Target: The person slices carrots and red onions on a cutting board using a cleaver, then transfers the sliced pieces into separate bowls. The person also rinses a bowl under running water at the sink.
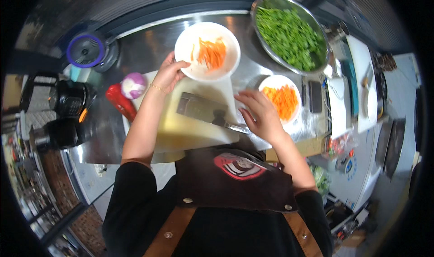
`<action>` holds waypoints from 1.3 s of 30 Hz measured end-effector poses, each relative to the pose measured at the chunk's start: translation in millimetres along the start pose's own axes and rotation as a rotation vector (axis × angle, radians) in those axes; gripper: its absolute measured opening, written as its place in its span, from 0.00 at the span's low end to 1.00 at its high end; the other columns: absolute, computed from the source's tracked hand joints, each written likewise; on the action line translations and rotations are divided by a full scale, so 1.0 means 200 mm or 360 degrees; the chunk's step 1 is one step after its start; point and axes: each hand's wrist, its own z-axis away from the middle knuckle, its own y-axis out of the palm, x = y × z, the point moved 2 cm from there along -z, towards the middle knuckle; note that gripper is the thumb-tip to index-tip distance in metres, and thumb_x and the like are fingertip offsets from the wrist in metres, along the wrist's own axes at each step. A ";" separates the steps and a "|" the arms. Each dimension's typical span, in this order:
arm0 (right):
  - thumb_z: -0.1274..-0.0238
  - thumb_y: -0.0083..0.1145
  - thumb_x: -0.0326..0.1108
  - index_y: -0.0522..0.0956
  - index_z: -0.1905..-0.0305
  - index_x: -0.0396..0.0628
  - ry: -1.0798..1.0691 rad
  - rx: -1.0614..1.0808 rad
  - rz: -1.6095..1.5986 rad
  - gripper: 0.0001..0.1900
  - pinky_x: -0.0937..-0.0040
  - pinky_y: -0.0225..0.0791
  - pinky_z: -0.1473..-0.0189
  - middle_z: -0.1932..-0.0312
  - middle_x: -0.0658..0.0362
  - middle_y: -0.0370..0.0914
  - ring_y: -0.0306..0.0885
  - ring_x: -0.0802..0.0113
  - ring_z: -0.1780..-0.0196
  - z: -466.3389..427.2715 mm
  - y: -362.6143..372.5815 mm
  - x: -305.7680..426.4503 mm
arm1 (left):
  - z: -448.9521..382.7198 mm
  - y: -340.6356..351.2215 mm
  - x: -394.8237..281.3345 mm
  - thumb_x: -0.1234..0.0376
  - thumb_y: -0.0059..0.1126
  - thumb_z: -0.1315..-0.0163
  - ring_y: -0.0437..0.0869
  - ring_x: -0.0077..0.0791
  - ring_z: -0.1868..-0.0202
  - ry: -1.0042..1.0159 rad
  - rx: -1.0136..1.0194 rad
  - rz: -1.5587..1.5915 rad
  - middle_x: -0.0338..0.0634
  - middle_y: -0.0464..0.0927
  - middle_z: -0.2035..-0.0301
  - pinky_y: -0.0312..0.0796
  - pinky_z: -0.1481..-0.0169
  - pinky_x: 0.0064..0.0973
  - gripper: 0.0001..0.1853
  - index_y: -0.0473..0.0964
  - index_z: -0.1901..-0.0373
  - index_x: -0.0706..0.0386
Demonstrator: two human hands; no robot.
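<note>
My left hand [171,73] grips the rim of a white bowl [234,53] holding a small heap of carrot strips [212,53]. My right hand [256,112] has its fingers apart and holds nothing, above the board's right edge. Near it stands a second white bowl [297,91] with more cut carrot [284,102]. A cleaver [201,107] lies on the pale cutting board [169,126], its handle towards my right hand. At the board's upper left are a partly peeled purple onion [134,85] and a red pepper [121,102].
A large metal bowl of chopped green leaves [288,36] stands at the back right of the steel counter [142,43]. A phone [315,96] lies to the right. At the left are a purple-rimmed container [85,51] and black appliances [69,99].
</note>
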 end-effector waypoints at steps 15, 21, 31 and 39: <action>0.51 0.69 0.47 0.83 0.48 0.53 0.0054 0.0001 0.0413 0.23 0.55 0.63 0.36 0.45 0.53 0.74 0.71 0.52 0.39 0.31 -0.34 -0.54 | 0.09 1.05 0.27 0.66 0.69 0.42 0.82 0.29 0.49 -0.0269 0.0725 -0.0825 0.43 0.78 0.52 0.80 0.52 0.34 0.36 0.63 0.32 0.58; 0.52 0.67 0.38 0.82 0.55 0.52 0.0118 -0.0031 0.0364 0.16 0.55 0.62 0.36 0.47 0.55 0.75 0.70 0.53 0.39 0.41 -0.35 -0.65 | 0.09 1.21 0.34 0.65 0.73 0.43 0.83 0.29 0.54 -0.0238 0.0718 -0.0970 0.45 0.77 0.53 0.82 0.58 0.31 0.39 0.61 0.33 0.58; 0.50 0.61 0.36 0.82 0.59 0.53 -0.0090 -0.0124 0.0415 0.11 0.54 0.60 0.33 0.50 0.58 0.77 0.71 0.55 0.38 0.45 -0.31 -0.75 | 0.16 1.33 0.33 0.60 0.78 0.52 0.82 0.26 0.67 0.0091 0.0599 -0.1236 0.46 0.76 0.61 0.78 0.70 0.24 0.42 0.60 0.41 0.63; 0.46 0.64 0.37 0.81 0.52 0.47 0.0060 -0.0111 0.0322 0.16 0.52 0.63 0.35 0.47 0.54 0.75 0.69 0.50 0.36 0.49 -0.33 -0.80 | 0.12 1.26 0.32 0.62 0.78 0.52 0.78 0.25 0.67 0.0298 0.0475 -0.1425 0.41 0.73 0.64 0.76 0.63 0.24 0.41 0.61 0.40 0.61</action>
